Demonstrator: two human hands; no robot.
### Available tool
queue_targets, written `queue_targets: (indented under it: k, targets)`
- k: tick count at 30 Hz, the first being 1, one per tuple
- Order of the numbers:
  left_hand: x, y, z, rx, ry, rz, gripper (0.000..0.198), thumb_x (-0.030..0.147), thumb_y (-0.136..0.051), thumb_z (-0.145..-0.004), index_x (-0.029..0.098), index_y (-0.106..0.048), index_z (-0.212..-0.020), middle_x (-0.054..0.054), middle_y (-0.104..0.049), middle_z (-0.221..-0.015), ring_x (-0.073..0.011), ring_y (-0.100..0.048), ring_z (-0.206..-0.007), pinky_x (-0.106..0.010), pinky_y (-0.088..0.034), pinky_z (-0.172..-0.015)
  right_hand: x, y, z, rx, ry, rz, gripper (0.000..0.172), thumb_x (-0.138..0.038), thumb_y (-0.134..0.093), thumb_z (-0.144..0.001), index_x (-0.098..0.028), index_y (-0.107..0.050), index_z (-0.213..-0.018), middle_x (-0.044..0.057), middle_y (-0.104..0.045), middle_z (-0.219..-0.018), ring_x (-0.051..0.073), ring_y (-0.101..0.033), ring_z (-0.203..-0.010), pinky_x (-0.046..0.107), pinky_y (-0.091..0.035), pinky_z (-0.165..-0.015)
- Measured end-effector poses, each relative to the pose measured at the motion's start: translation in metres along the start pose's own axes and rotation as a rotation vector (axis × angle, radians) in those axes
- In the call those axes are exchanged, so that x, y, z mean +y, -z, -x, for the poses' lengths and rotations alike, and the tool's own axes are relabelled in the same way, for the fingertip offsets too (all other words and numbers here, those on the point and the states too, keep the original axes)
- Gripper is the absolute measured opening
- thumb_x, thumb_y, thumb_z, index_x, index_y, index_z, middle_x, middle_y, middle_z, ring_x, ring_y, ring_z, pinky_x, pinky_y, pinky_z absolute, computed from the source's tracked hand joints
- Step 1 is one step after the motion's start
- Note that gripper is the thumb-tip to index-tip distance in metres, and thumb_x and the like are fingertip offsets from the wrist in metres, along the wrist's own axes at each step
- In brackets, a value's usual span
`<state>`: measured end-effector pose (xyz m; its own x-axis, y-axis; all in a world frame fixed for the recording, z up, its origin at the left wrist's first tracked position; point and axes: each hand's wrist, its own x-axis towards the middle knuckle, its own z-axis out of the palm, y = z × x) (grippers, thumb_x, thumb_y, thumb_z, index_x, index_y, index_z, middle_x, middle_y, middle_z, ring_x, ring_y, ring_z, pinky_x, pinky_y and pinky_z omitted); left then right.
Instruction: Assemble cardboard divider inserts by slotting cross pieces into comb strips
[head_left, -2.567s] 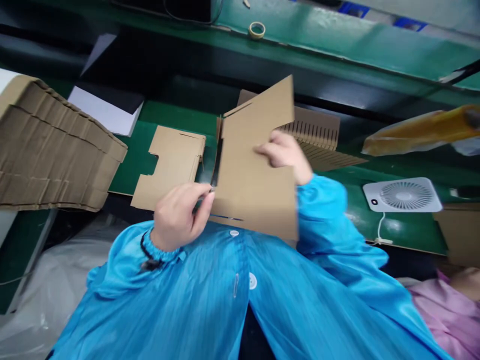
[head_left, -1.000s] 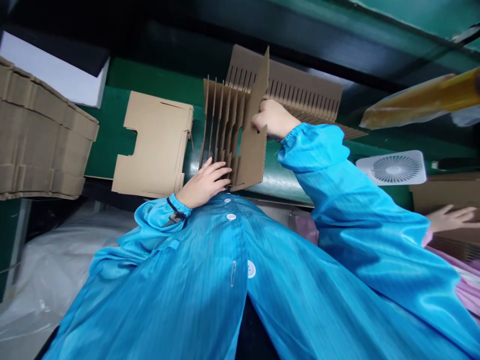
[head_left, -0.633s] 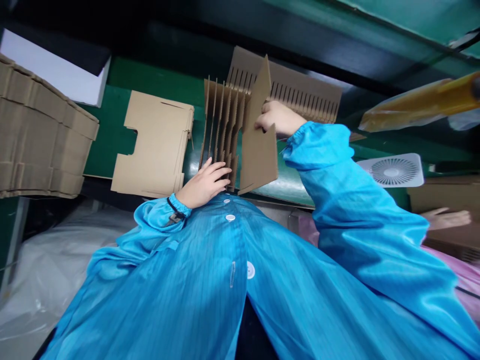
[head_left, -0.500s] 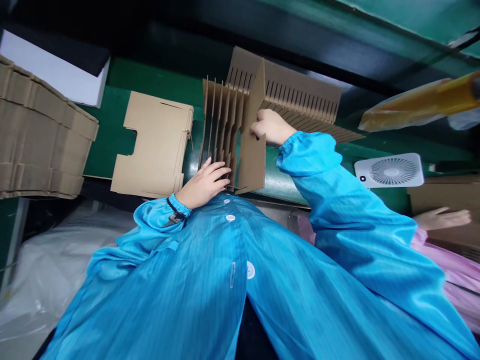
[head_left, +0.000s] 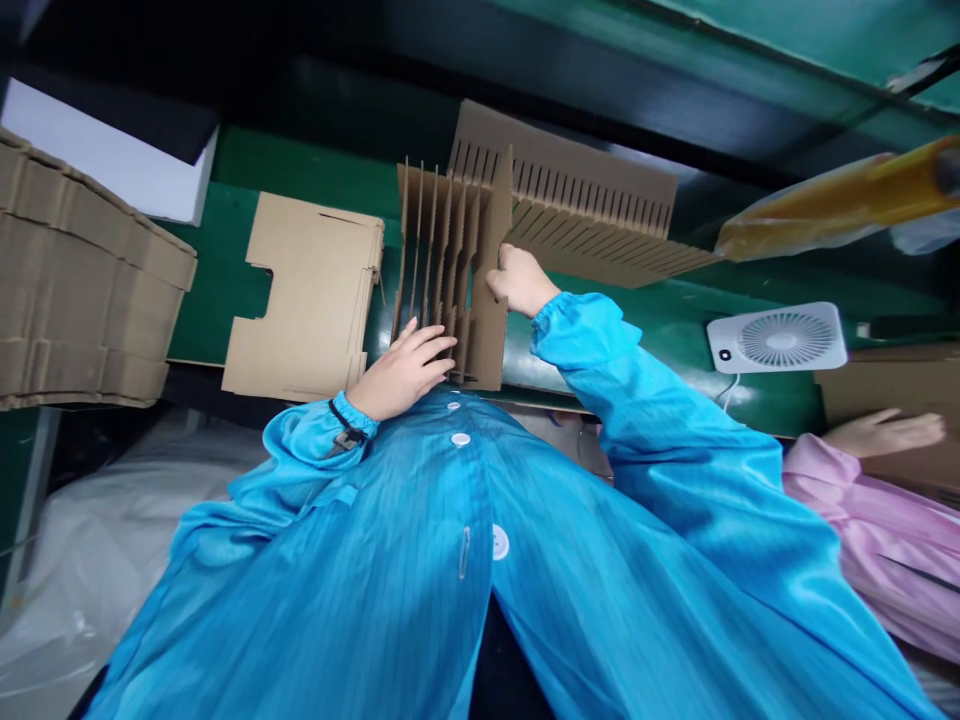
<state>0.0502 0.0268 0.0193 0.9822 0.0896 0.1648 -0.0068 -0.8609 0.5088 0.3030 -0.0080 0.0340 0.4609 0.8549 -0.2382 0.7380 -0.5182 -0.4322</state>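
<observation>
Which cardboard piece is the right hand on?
The upright slotted grid: the right hand grips its end panel. The long slotted strip behind it and the flat notched stack to the left aren't held.

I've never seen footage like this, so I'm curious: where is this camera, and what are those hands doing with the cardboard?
There's no machine here. These are a person's bare hands, filmed by a camera on their head, looking down over their blue coat. A slotted cardboard divider stands between the hands: the left hand touches its slats, and the right hand touches its end panel. On the green bench lie a flat cardboard piece and a slotted cardboard strip. A folded cardboard stack is at far left. A co-worker's hand shows at right.
</observation>
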Motion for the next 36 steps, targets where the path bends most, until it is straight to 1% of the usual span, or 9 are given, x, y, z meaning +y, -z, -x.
queue_targets:
  k: [6, 10, 12, 15, 18, 21, 28, 33, 36]
  targets:
    - [0.001, -0.002, 0.001, 0.008, -0.044, -0.058, 0.025, 0.019, -0.050, -0.098, 0.017, -0.068, -0.116, -0.014, -0.061, -0.133, -0.0300, -0.046, -0.135, -0.064, -0.032, -0.116, -0.006, 0.011, 0.006, 0.025, 0.023, 0.021, 0.015, -0.009, -0.049, -0.075, -0.018, -0.053, -0.086, 0.010, -0.060, -0.084, 0.030, -0.063, -0.098, 0.045, -0.051, -0.091]
    - [0.008, -0.006, 0.001, 0.019, -0.030, -0.107, 0.037, 0.011, -0.045, -0.098, 0.023, -0.065, -0.127, -0.015, -0.058, -0.135, -0.0315, -0.044, -0.135, -0.068, -0.031, -0.113, -0.008, 0.015, 0.006, 0.054, 0.049, 0.013, 0.021, -0.010, -0.046, -0.078, -0.015, -0.055, -0.097, 0.011, -0.063, -0.088, 0.033, -0.063, -0.102, 0.049, -0.051, -0.093]
    - [0.012, -0.007, 0.000, 0.015, -0.020, -0.140, 0.039, 0.010, -0.047, -0.097, 0.025, -0.065, -0.128, -0.015, -0.056, -0.136, -0.0331, -0.044, -0.135, -0.070, -0.031, -0.112, -0.008, 0.013, 0.006, 0.045, 0.068, 0.014, 0.025, -0.010, -0.045, -0.079, -0.014, -0.056, -0.101, 0.012, -0.064, -0.090, 0.033, -0.063, -0.103, 0.051, -0.051, -0.095]
    - [0.014, -0.008, -0.001, -0.001, -0.028, -0.175, 0.038, 0.010, -0.050, -0.095, 0.026, -0.067, -0.125, -0.016, -0.054, -0.136, -0.0348, -0.044, -0.134, -0.070, -0.032, -0.110, -0.010, 0.004, 0.009, 0.011, 0.041, 0.040, 0.034, -0.008, -0.043, -0.079, -0.010, -0.056, -0.110, 0.015, -0.066, -0.095, 0.034, -0.064, -0.103, 0.053, -0.050, -0.095]
    - [0.013, -0.006, -0.001, -0.012, -0.035, -0.182, 0.037, 0.010, -0.051, -0.095, 0.027, -0.068, -0.124, -0.015, -0.053, -0.137, -0.0349, -0.043, -0.135, -0.070, -0.032, -0.110, -0.015, -0.005, 0.014, -0.016, -0.003, 0.064, 0.044, -0.007, -0.041, -0.080, -0.003, -0.051, -0.123, 0.020, -0.066, -0.103, 0.035, -0.064, -0.105, 0.053, -0.049, -0.095]
    - [0.012, -0.005, 0.000, -0.019, -0.033, -0.181, 0.037, 0.010, -0.052, -0.095, 0.028, -0.068, -0.123, -0.014, -0.053, -0.138, -0.0347, -0.042, -0.136, -0.070, -0.031, -0.111, -0.021, -0.006, 0.017, -0.056, -0.054, 0.089, 0.047, -0.006, -0.041, -0.083, 0.001, -0.046, -0.129, 0.024, -0.064, -0.110, 0.035, -0.063, -0.109, 0.052, -0.048, -0.098]
    - [0.013, -0.004, 0.000, -0.025, -0.026, -0.178, 0.038, 0.011, -0.052, -0.095, 0.029, -0.067, -0.124, -0.014, -0.052, -0.138, -0.0343, -0.042, -0.136, -0.070, -0.031, -0.111, -0.025, 0.001, 0.019, -0.057, -0.106, 0.099, 0.044, -0.007, -0.042, -0.083, 0.002, -0.050, -0.125, 0.025, -0.063, -0.113, 0.037, -0.062, -0.112, 0.051, -0.047, -0.099]
    - [0.014, -0.004, 0.000, -0.028, -0.019, -0.168, 0.037, 0.010, -0.052, -0.095, 0.028, -0.067, -0.124, -0.015, -0.052, -0.139, -0.0345, -0.042, -0.136, -0.070, -0.031, -0.111, -0.012, -0.005, 0.021, 0.001, -0.084, 0.045, 0.040, -0.012, -0.043, -0.082, -0.005, -0.051, -0.121, 0.021, -0.065, -0.107, 0.036, -0.063, -0.108, 0.053, -0.048, -0.098]
    - [0.014, -0.004, -0.001, -0.032, -0.023, -0.160, 0.038, 0.010, -0.052, -0.095, 0.028, -0.067, -0.124, -0.014, -0.052, -0.139, -0.0339, -0.042, -0.136, -0.070, -0.030, -0.111, -0.003, -0.009, 0.017, 0.024, -0.040, 0.011, 0.032, -0.012, -0.044, -0.080, -0.012, -0.053, -0.110, 0.017, -0.066, -0.099, 0.035, -0.063, -0.102, 0.054, -0.049, -0.095]
